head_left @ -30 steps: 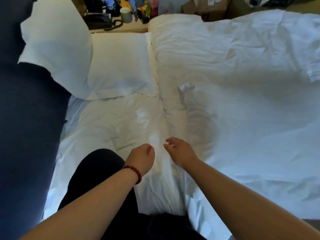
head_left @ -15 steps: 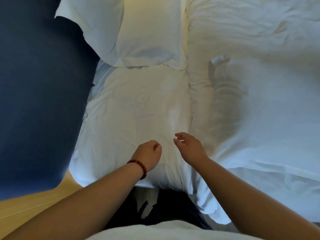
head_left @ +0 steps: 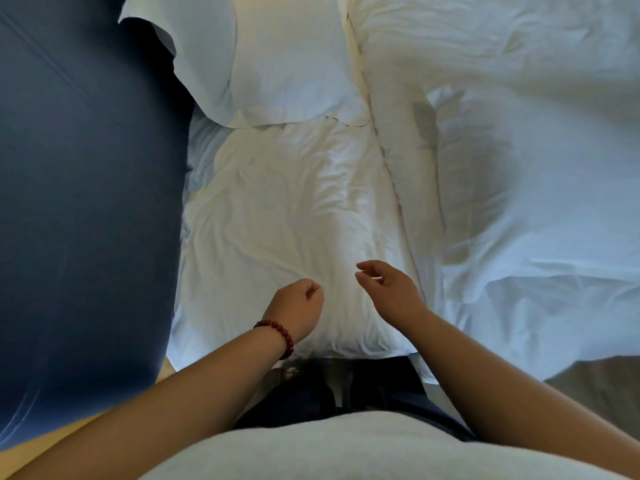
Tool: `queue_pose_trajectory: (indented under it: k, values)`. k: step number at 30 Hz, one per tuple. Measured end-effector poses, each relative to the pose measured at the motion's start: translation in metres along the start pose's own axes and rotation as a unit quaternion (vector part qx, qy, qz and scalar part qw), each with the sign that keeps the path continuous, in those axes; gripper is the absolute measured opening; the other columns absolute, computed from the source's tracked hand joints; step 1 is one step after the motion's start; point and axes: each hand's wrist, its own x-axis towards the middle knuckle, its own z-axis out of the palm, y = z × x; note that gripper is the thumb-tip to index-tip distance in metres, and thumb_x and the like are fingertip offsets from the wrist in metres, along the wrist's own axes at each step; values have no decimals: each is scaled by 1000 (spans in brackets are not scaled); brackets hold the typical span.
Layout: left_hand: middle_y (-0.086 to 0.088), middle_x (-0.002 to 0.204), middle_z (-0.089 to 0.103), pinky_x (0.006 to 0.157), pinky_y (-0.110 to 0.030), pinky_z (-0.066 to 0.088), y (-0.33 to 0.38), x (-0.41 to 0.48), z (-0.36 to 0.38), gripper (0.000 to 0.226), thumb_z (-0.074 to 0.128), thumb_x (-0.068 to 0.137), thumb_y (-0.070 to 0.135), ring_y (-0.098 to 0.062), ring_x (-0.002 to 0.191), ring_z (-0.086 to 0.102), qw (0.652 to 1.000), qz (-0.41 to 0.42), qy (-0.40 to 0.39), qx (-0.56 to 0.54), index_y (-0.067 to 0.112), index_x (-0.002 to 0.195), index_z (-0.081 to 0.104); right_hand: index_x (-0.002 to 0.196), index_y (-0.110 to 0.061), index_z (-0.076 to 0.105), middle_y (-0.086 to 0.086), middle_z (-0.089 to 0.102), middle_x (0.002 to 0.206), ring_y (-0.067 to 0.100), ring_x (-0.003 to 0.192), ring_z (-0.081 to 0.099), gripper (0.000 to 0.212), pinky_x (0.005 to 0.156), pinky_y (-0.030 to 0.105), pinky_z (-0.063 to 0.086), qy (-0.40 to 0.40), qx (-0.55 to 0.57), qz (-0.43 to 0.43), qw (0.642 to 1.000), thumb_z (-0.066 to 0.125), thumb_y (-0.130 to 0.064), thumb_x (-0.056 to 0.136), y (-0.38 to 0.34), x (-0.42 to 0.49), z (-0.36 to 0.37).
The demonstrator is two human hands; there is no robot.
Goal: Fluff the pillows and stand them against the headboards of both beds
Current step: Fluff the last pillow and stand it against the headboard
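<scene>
Hands barely shift since earlier: I've got the left hand [head_left: 298, 306] curled empty and the right hand [head_left: 389, 293] loose and open, both over the near pillow [head_left: 277, 216]. It lies flat, long axis near-to-far, headboard [head_left: 86, 202] on its left.

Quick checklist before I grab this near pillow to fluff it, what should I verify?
1. Left hand free: ok, curled, holding nothing.
2. Right hand free: ok, fingers relaxed.
3. Near pillow reachable: ok, flat just ahead of both hands.
4. Near pillow standing against headboard: not ok.
5. Duvet clear of it: ok, beside its right edge.
6. Second bed's pillows: cannot tell, out of view.
</scene>
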Motion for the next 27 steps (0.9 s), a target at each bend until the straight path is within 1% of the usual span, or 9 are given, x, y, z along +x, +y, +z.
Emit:
queue_pose_trajectory:
  k: [4,6,10,12,14,17,20,24,27]
  values:
    - [6,97,66,76,-26,47,19,-5,3,23,43,98,37,-12,87,60,999,38,-10,-11,25,94,63,112,-36,64,-22,62,97,-12,83,55,21,65,8,36,41,14,-4,999,57,-41,92,0,-22,-17]
    - [7,95,68,75,-27,48,36,-10,9,22,44,97,36,-12,87,62,998,49,-10,-35,27,89,62,112,-37,63,-25,61,95,-14,82,55,21,63,5,36,64,24,-12,998,57,-42,93,2,-33,-32]
    - [10,93,68,84,-31,52,80,-25,32,21,47,97,34,-11,89,64,993,72,-5,-91,32,80,59,115,-38,61,-26,58,96,-14,82,54,22,63,4,36,103,34,-48,993,53,-42,95,14,-46,-69]
    - [12,93,68,84,-30,52,106,-32,50,19,48,97,33,-10,90,65,989,81,-5,-126,33,82,60,116,-37,61,-25,59,99,-16,83,55,22,63,2,37,122,48,-66,989,53,-40,96,27,-50,-96]
    - [12,93,69,80,-28,53,136,-39,72,18,48,97,32,-8,89,66,983,80,-2,-167,33,86,62,116,-36,63,-25,61,99,-22,86,54,21,65,-2,38,136,74,-82,984,55,-36,96,46,-54,-127]
    - [9,93,71,79,-29,54,183,-51,112,17,48,97,29,-8,86,67,973,72,21,-217,28,92,64,113,-38,63,-25,64,102,-21,86,54,19,65,2,40,128,102,-80,983,56,-36,95,78,-60,-178]
    - [12,92,71,79,-27,54,228,-62,155,16,48,98,29,-2,81,68,960,59,29,-272,26,97,64,111,-41,63,-27,64,103,-18,86,55,18,66,5,39,118,112,-84,983,57,-39,94,107,-61,-227]
    - [9,95,73,78,-27,55,269,-67,195,16,48,99,30,-6,87,69,944,23,18,-330,25,99,64,111,-39,64,-27,63,102,-20,88,53,18,67,-3,37,101,105,-112,983,57,-39,94,131,-51,-277]
    - [6,98,73,80,-29,56,292,-59,214,19,48,99,32,-9,90,69,932,-5,2,-362,22,104,63,113,-36,65,-24,65,105,-17,90,54,20,70,-4,37,95,119,-121,981,58,-38,95,139,-34,-307]
